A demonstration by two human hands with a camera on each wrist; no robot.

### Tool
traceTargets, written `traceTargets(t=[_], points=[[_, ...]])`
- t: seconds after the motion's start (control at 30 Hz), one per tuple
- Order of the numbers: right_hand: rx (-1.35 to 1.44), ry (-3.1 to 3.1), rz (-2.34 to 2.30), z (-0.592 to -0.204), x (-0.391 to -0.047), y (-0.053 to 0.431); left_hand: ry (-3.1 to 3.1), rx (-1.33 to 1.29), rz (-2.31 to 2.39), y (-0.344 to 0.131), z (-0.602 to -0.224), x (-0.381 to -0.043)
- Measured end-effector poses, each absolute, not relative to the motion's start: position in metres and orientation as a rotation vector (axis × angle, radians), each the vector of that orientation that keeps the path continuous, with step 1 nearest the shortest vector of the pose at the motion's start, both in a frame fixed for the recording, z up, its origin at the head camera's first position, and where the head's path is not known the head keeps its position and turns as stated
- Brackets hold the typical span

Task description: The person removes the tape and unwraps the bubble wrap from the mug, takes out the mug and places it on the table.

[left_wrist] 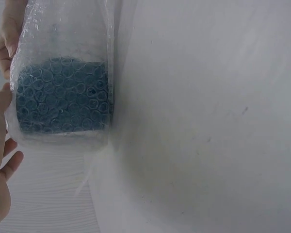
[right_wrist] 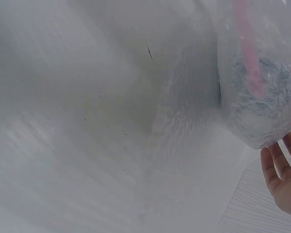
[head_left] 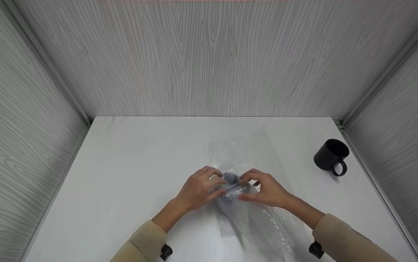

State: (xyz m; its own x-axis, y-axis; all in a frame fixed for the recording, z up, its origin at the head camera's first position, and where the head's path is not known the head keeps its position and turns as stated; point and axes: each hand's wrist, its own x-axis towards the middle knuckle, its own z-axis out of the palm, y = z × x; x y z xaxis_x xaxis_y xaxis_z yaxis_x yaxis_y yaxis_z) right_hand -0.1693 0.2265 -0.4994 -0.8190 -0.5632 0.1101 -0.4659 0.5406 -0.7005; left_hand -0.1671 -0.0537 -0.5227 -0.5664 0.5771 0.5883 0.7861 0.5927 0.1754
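Note:
A bluish thing with a straight-sided, cup-like outline (left_wrist: 63, 97) stands wrapped in clear bubble wrap (head_left: 247, 149); the layers blur its details. Both hands meet at the bundle's gathered top. From the left, my left hand (head_left: 199, 187) holds the wrap with bent fingers and thumb at the rim. My right hand (head_left: 267, 189) grips the opposite side, thumb nearer me and fingers on the far side. Loose wrap trails toward me and also lies flat behind the bundle. A pink strip (right_wrist: 250, 48) shows on the wrap in the right wrist view.
A black mug (head_left: 327, 156) stands at the right of the white table (head_left: 139, 153), its handle toward me. Grey wood-grain panels (head_left: 212, 58) enclose the back and both sides. A dark wrist device (head_left: 166, 251) shows below the left sleeve.

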Motion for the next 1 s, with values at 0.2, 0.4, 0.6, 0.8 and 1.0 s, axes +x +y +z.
traceTargets(t=[0.2,0.4,0.6,0.8,1.0], points=[[-0.893,2.65,-1.15,-0.5022,-0.1702,0.2261,-2.332,-1.092,-0.573,-0.0522,-0.5237,-0.1684],[-0.877,2.636,-1.169,-0.5018,-0.1702,0.2258,-2.333,-1.089,-0.582,-0.051,-0.5253,-0.1692],[-0.887,2.646,-1.163,-0.4991,-0.1687,0.2252,-2.322,-1.081,-0.579,-0.0496,-0.5238,-0.1688],[-0.892,2.651,-1.156,-0.4986,-0.1687,0.2248,-2.317,-1.077,-0.554,-0.0497,-0.524,-0.1693],[-0.883,2.644,-1.16,-0.4984,-0.1685,0.2255,-2.326,-1.079,-0.537,-0.05,-0.5238,-0.1696]])
